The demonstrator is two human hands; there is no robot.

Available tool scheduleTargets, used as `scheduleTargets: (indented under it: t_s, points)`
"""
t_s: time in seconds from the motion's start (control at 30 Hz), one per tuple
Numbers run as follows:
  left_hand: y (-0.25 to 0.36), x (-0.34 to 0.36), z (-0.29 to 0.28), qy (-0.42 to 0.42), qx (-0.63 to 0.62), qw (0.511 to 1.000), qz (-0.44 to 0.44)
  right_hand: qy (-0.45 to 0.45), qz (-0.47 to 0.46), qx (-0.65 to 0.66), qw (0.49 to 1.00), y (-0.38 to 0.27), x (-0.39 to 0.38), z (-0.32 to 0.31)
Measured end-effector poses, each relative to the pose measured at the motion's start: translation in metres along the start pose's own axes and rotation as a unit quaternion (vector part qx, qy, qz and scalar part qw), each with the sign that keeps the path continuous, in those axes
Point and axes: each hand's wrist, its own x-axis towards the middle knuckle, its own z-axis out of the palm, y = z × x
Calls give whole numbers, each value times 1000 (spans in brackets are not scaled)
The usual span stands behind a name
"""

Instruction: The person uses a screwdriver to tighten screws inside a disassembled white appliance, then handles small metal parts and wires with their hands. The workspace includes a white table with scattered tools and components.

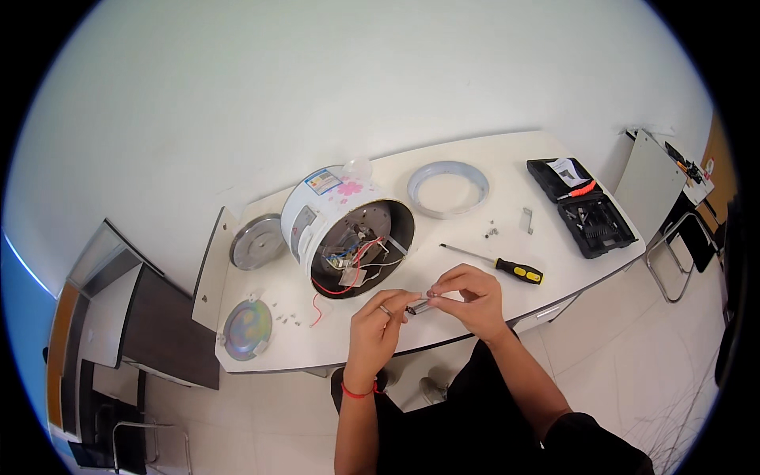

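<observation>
My left hand and my right hand meet over the table's front edge and together pinch a small silvery cylindrical part. Just behind them a white rice cooker body with a pink flower print lies on its side, its open bottom facing me. Red and white wires and a small board show inside it. A red wire hangs out toward several loose screws.
A yellow-and-black screwdriver lies right of my hands. A grey ring, a small metal bracket and an open black tool case sit further right. Two round metal plates lie at the left. White table.
</observation>
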Motion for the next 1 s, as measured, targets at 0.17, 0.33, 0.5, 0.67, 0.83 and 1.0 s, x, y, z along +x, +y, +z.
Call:
scheduleTargets:
  t_s: [0.17, 0.33, 0.5, 0.67, 0.83, 1.0]
  points:
    - [-17, 0, 22, 76, 29, 997, -13, 105, 10, 2, 994, 22, -6, 16]
    - [-24, -7, 30, 103, 41, 993, -42, 97, 51, 23, 994, 21, -7, 20]
    - [-30, -8, 34, 123, 87, 988, 12, 77, 70, -3, 995, 27, -9, 21]
    - [-34, -7, 37, 118, 128, 984, 25, 68, 114, -46, 990, 23, -8, 18]
    - [-34, -10, 34, 102, 141, 984, 27, 50, 111, -70, 990, 26, -8, 18]
    - [-30, -8, 34, 92, 151, 984, 27, 63, 170, -25, 983, 27, -6, 20]
